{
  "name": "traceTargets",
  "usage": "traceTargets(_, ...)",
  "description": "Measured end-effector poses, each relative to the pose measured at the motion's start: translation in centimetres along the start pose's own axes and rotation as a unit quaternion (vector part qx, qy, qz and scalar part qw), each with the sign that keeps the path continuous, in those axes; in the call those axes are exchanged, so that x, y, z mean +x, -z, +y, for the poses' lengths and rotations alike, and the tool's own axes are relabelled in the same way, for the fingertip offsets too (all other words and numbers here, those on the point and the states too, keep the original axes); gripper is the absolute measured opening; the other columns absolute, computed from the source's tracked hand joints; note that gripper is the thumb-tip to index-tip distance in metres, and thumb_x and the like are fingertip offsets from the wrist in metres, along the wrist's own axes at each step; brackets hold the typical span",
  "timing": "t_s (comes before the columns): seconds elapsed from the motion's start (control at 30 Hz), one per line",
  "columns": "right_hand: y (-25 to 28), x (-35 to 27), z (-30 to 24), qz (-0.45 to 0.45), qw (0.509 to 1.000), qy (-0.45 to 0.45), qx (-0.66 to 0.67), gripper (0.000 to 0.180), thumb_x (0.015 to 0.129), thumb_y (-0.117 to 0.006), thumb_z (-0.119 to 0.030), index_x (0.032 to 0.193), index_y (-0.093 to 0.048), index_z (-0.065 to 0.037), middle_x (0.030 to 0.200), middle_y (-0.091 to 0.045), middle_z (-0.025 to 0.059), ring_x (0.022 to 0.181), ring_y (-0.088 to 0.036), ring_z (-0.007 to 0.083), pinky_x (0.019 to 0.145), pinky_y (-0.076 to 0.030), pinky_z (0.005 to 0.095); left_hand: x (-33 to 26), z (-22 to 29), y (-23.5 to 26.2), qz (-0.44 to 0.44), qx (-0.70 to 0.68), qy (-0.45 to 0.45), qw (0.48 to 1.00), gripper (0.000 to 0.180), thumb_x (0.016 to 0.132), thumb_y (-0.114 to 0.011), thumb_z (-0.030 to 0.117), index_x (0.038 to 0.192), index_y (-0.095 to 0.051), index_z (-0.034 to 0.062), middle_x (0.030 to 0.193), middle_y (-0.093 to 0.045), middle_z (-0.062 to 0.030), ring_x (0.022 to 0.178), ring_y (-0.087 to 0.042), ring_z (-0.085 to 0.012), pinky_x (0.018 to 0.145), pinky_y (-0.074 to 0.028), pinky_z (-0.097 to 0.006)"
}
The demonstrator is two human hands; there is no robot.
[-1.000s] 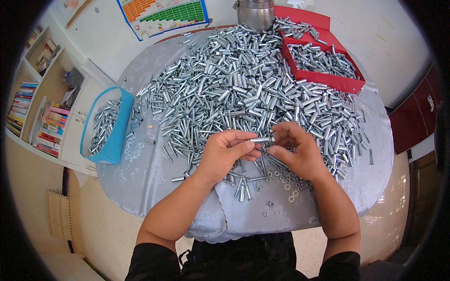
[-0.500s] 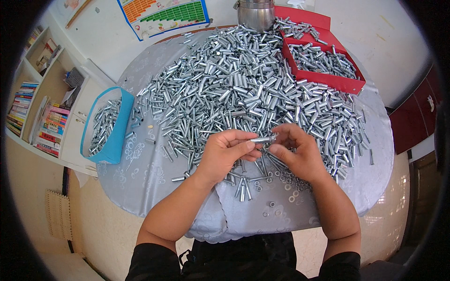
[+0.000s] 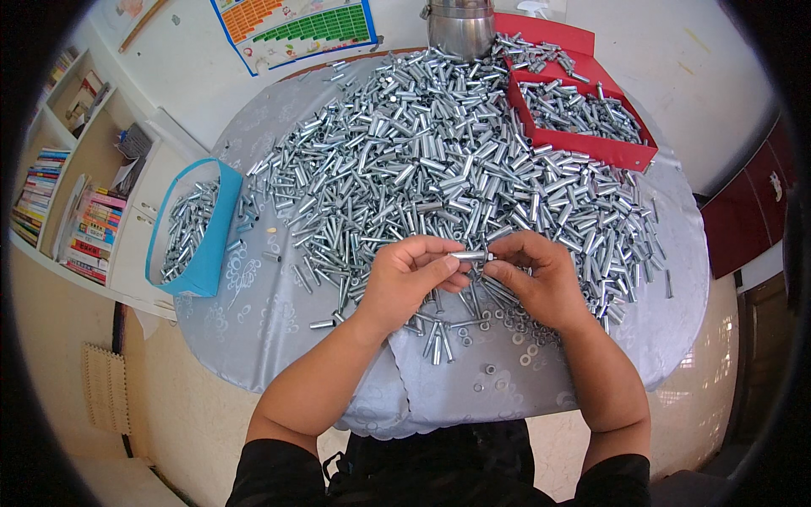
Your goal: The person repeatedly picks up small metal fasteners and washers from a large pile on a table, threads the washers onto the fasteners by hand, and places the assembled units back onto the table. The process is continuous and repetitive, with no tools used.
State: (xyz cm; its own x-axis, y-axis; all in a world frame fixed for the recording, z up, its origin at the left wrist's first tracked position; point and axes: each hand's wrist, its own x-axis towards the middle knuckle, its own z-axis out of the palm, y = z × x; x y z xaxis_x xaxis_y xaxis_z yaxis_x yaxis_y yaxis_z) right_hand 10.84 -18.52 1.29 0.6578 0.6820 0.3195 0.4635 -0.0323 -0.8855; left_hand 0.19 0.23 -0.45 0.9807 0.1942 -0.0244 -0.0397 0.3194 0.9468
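Oval table (image 3: 228,342), grey cloth, w/ a big heap of bolts (image 3: 422,160) over the far & mid part. Vs. a half-sec ago, right hand (image 3: 541,275) has drawn its thumb & fingers in nr the right end of the metal sleeve (image 3: 468,255); so prob. both hands now work the same pc. Left hand (image 3: 410,275) pinches the sleeve's left part, above the heap's near edge. Right's narrow; can't tell if it grips. Blue box (image 3: 221,232) left, red box (image 3: 591,150) far right, steel pot (image 3: 460,32) far. Washers (image 3: 525,360) near; loose bolts crowd under the hands.
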Motion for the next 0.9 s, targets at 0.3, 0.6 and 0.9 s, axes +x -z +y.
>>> traceTargets(0.3, -0.3, -0.1, 0.2, -0.015, 0.975, -0.124, 0.182, 0.012, 0.093, -0.063, -0.007, 0.096, -0.062, 0.004, 0.081, -0.066, 0.0059, 0.073, -0.065, 0.0121, 0.066, -0.052, 0.0254, -0.1, 0.2, -0.4, -0.004, 0.017, 0.005, 1.0, 0.023, 0.091, -0.059, 0.0, 0.114, -0.062, -0.0045, 0.099, -0.069, -0.0166, 0.084, -0.07, -0.0227, 0.074, -0.059, -0.032)
traceTargets(0.6, 2.7, 0.5, -0.7, -0.136, 0.949, -0.227, 0.174, 0.009, 0.091, -0.061, -0.007, 0.091, -0.064, 0.002, 0.073, -0.064, 0.0051, 0.063, -0.062, 0.012, 0.059, -0.05, 0.0245, 0.0, 1.2, 0.3, 0.186, 0.081, -0.106, 0.973, 0.027, 0.094, -0.057, 0.014, 0.117, -0.06, -0.0009, 0.084, -0.069, -0.0121, 0.05, -0.054, -0.0082, 0.046, -0.043, -0.02)
traceTargets(0.9, 3.2, 1.8, 0.7, 0.236, 0.873, -0.064, 0.421, 0.044, 0.102, -0.043, -0.029, 0.125, -0.051, 0.008, 0.122, -0.06, 0.0223, 0.115, -0.059, 0.0287, 0.1, -0.047, 0.0369, 0.3, 1.5, 1.0, 0.253, 0.058, -0.177, 0.95, 0.021, 0.095, -0.056, 0.008, 0.113, -0.062, -0.0007, 0.081, -0.068, -0.0074, 0.053, -0.052, -0.0051, 0.048, -0.043, -0.02)
